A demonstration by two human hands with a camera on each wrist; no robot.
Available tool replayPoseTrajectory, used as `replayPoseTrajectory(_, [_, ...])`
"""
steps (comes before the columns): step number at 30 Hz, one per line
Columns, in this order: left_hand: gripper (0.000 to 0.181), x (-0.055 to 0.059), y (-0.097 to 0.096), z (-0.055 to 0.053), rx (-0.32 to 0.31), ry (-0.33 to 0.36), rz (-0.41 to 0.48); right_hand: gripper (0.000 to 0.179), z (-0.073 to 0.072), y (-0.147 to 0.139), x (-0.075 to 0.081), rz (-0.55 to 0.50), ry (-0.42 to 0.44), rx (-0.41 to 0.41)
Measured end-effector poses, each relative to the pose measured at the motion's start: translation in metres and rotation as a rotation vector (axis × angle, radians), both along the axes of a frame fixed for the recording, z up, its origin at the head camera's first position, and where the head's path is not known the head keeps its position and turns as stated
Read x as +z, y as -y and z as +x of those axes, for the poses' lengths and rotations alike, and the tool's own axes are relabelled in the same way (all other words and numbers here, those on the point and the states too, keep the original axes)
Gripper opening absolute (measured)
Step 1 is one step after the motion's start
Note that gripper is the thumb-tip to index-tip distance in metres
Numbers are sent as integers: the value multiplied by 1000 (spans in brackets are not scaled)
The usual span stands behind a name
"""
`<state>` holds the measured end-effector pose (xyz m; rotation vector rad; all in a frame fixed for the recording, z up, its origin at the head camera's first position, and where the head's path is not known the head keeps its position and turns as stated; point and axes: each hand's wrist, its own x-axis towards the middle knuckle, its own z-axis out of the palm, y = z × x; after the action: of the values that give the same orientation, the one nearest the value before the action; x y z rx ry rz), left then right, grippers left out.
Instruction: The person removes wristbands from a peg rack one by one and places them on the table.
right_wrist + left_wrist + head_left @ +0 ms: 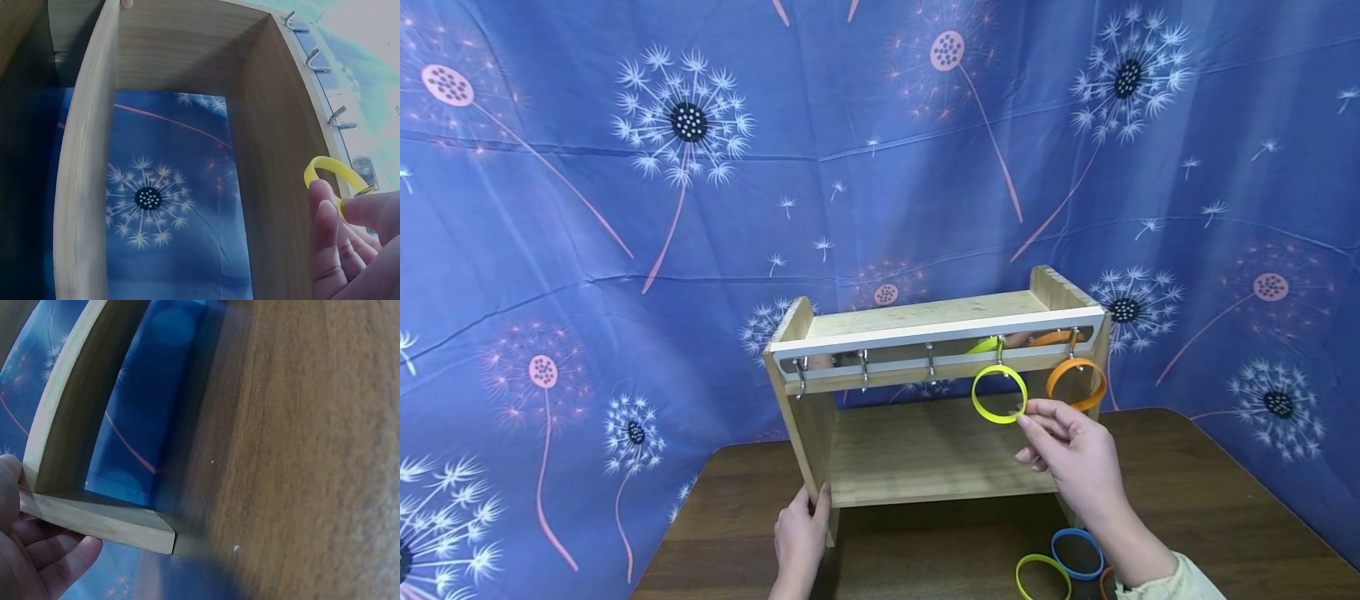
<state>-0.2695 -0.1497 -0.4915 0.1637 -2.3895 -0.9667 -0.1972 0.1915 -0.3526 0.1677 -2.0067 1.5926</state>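
Right hand [1078, 446]: my thumb and fingertips pinched a bright yellow, thin-banded, plastic-looking ring [992, 417] by its lower right edge. The ring stood at the fourth bent silver metal hook [1000, 348] from the left; whether the hook's tip carried it, I could not tell. Left hand [801, 529]: fingers and thumb wrapped the lower left side of a pale wooden two-tier shelf [925, 458].

Risks, as I judged them: letting go before the band sat behind the upturned tip would have dropped it, perhaps among the loose blue plastic-looking ring [1078, 577] and its neighbours on the brown wooden table [1180, 492]. A sideways swing could have knocked the orange plastic-looking ring [1102, 388] on the fifth hook, just beside my knuckles. Pushing hard with a slack left grip might have shifted the shelf.
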Motion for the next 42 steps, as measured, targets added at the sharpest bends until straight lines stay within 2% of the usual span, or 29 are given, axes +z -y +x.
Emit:
replayPoseTrajectory(6, [27,1,0,0,-2,19,11,25,3,0,2,-27,-31,-1])
replayPoseTrajectory(21, [25,1,0,-3,-4,13,12,21,10,1,7,-38,-65,-52])
replayPoseTrajectory(32, [25,1,0,-4,-5,19,12,20,14,1,9,-91,-107,-54])
replayPoseTrajectory(42, [26,1,0,-5,-10,16,11,24,17,1,7,-120,-107,-49])
